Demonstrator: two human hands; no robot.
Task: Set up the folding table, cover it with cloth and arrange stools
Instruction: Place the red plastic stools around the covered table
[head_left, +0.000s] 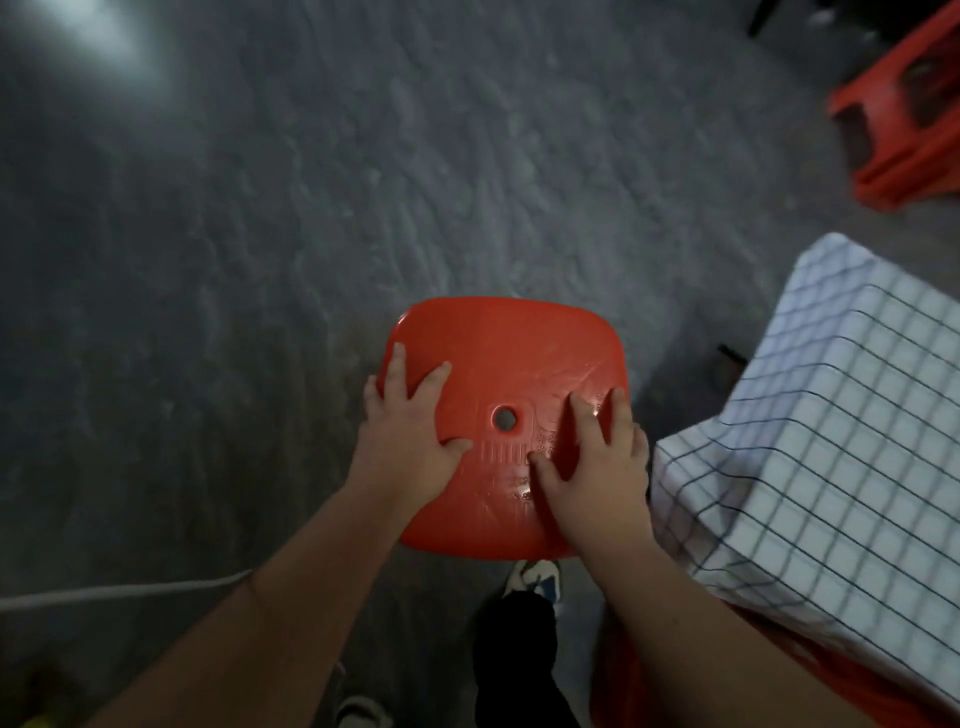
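both hands (410, 441) flat — red stool (511, 358)

Both bare forearms reach forward and down, side by side. The left hand (410, 447) lies flat with its fingers spread and thumb angled inward. The right hand (597, 467) lies flat too, fingers splayed, thumb pointing toward the left hand.

Grey floor (311, 208): red stool (519, 353), stacked stools (904, 145), cloth-covered table (831, 415).
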